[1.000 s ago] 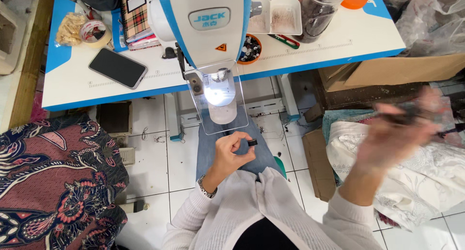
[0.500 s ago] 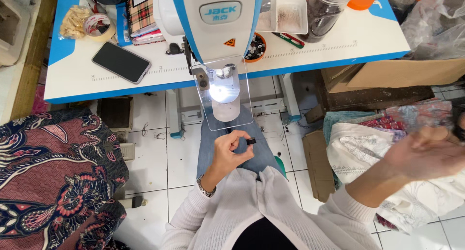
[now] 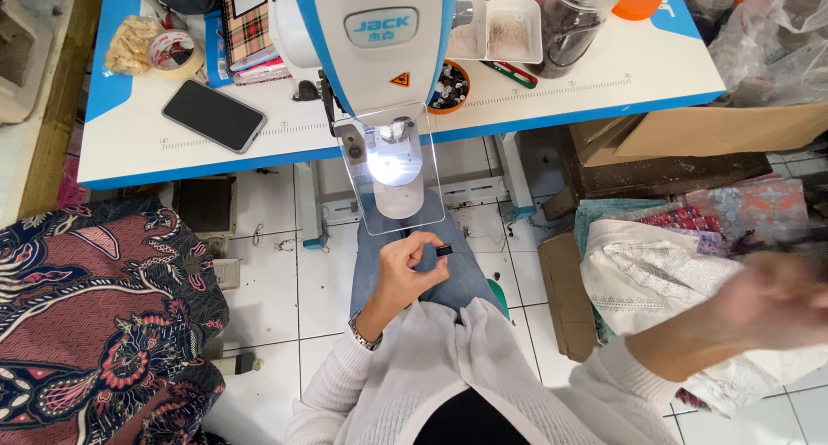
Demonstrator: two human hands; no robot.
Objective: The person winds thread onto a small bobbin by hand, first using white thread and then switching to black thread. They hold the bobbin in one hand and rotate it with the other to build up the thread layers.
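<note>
Looking down, you face a white bench (image 3: 129, 143) edged in blue, standing on a white tiled floor (image 3: 267, 281). A white sewing machine (image 3: 379, 40) with a clear guard plate (image 3: 392, 173) and a lit lamp overhangs the near edge of the bench. On the bench lie a black phone (image 3: 213, 115), a roll of tape (image 3: 174, 53), a round dish of buttons (image 3: 448, 87), a white tray (image 3: 507, 28) and a dark jar (image 3: 573, 22). Patterned red and black cloth (image 3: 95, 324) is heaped at your left; pale folded fabric (image 3: 655, 272) and cardboard (image 3: 716, 130) sit at your right.

Your left hand (image 3: 405, 277) hovers over your lap, just below the guard plate. Its fingers (image 3: 423, 248) are closed in a pinch on a small black button (image 3: 444, 251), held at the fingertips. Your right hand (image 3: 763, 303) is a blur above the pale fabric; you cannot tell whether its fingers are open or closed.
</note>
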